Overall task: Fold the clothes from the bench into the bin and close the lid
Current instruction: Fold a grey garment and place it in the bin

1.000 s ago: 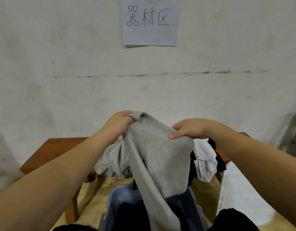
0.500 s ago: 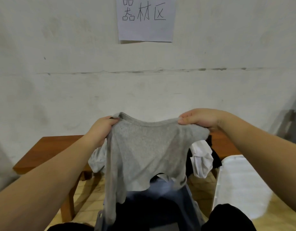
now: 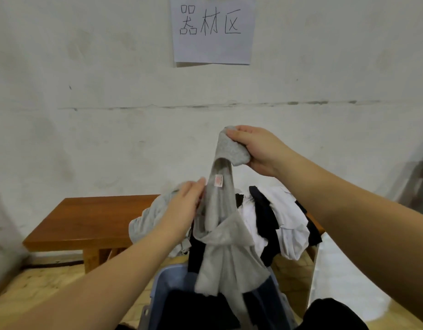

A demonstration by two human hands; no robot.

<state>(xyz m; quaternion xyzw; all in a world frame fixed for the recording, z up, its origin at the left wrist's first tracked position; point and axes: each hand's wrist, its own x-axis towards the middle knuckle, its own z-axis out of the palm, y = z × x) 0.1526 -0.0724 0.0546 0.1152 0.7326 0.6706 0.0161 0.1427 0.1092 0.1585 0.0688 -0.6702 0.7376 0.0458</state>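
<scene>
A grey shirt (image 3: 226, 248) hangs doubled over above the blue bin (image 3: 168, 284), its label facing me. My right hand (image 3: 258, 150) grips the bunched top of the shirt, raised above the pile. Lower down, my left hand (image 3: 185, 206) lies with straight fingers against the shirt's left side, below the collar. Dark clothing lies inside the bin. Behind the shirt, the wooden bench (image 3: 86, 222) carries a pile of white and black clothes (image 3: 277, 217) and another grey garment (image 3: 146, 220).
A white wall with a paper sign (image 3: 212, 29) stands close behind the bench. A white bin lid (image 3: 343, 282) leans at the right of the bin. A grey object (image 3: 417, 184) stands by the wall at far right. The floor is tiled.
The shirt was spread wide between both hands. Now its shoulders are brought together in my right hand, and my left hand has let go and dropped to the shirt's side.
</scene>
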